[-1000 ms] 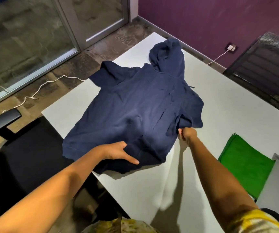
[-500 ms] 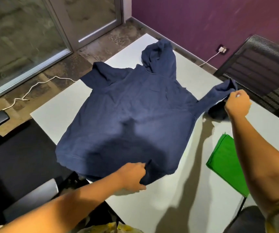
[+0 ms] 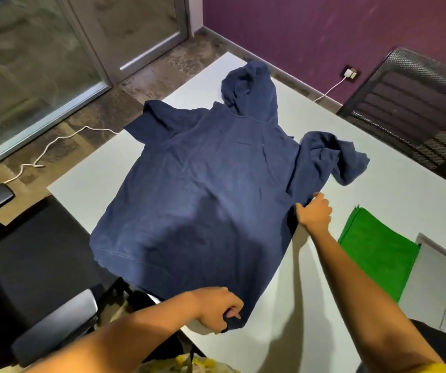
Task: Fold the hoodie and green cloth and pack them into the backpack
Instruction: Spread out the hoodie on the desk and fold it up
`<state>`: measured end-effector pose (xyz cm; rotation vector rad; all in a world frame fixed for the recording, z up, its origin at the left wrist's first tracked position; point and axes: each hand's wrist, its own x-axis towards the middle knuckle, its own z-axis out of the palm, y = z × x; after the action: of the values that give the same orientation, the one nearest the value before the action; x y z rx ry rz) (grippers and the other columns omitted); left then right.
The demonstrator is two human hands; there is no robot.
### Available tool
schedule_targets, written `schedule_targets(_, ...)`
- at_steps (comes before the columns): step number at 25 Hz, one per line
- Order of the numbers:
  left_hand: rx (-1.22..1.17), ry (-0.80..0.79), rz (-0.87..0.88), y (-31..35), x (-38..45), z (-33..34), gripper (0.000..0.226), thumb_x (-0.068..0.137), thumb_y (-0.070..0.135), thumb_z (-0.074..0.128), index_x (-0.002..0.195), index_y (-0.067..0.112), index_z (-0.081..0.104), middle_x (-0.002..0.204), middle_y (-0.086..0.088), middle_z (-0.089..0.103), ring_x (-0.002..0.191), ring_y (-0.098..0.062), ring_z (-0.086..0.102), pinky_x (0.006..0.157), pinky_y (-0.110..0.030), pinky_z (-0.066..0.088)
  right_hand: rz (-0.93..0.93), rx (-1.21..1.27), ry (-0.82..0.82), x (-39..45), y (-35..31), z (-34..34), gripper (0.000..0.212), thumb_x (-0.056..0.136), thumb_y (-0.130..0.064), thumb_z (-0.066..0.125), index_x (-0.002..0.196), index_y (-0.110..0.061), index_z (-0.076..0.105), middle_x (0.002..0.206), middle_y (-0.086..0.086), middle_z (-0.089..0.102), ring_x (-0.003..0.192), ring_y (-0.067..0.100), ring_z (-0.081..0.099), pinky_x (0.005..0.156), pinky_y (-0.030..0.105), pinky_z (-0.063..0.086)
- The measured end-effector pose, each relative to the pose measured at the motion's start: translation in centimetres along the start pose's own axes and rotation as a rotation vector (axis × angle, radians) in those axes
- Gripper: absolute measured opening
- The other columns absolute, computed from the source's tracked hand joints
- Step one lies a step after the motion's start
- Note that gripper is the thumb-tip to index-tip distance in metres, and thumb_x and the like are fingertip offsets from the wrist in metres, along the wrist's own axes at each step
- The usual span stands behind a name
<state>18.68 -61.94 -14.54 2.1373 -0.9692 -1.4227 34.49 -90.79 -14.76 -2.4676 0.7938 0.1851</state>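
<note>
A navy hoodie lies spread flat on the white table, hood toward the far corner, its right sleeve bunched at the right. My left hand grips the hoodie's near bottom corner at the table's front edge. My right hand rests at the hoodie's right side seam below the sleeve; whether its fingers pinch the fabric cannot be made out. A folded green cloth lies on the table right of the hoodie. No backpack is in view.
A black office chair stands at the table's left front edge. A mesh chair stands at the far right. A grey cable hatch sits in the table beside the green cloth. A white cable runs across the floor.
My right hand let go of the raised right sleeve, which now lies bunched on the table, and came back to the hoodie's side seam. My left hand slid down along the hem corner.
</note>
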Motion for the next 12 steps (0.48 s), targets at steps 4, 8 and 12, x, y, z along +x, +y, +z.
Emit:
schedule_targets(4, -0.037, 0.068, -0.025, 0.5, -0.6, 0.9, 0.036, 0.087, 0.044, 0.065, 0.116, 0.028, 0.052, 0.114, -0.001, 0.063, 0.103, -0.023, 0.056, 0.079, -0.035, 0.045, -0.366, -0.1, 0.066, -3.1, 0.2, 3.1, 0.067, 0.078, -0.046, 0.068, 0.13, -0.008, 0.049, 0.133, 0.017, 0.051, 0.121, 0.039, 0.048, 0.097, 0.048, 0.043)
schedule_targets(8, -0.174, 0.232, -0.07, 0.5, -0.5, 3.0, 0.03, 0.093, 0.057, 0.051, 0.103, 0.029, 0.05, 0.104, 0.002, 0.062, 0.092, -0.021, 0.057, 0.082, -0.047, 0.051, -0.491, -0.263, -0.26, -4.7, 1.4, 5.2, 0.095, 0.075, -0.059, 0.074, 0.15, -0.015, 0.036, 0.159, 0.011, 0.029, 0.144, 0.032, 0.031, 0.117, 0.047, 0.032)
schedule_targets(12, -0.204, 0.327, -0.04, -0.3, -1.1, 3.9, 0.025, 0.091, 0.041, 0.062, 0.11, 0.026, 0.053, 0.114, 0.006, 0.056, 0.102, -0.014, 0.054, 0.09, -0.04, 0.049, -0.217, 0.138, -0.104, -6.7, 4.4, 6.2, 0.084, 0.073, -0.046, 0.081, 0.138, -0.009, 0.043, 0.138, 0.013, 0.049, 0.123, 0.035, 0.051, 0.103, 0.047, 0.046)
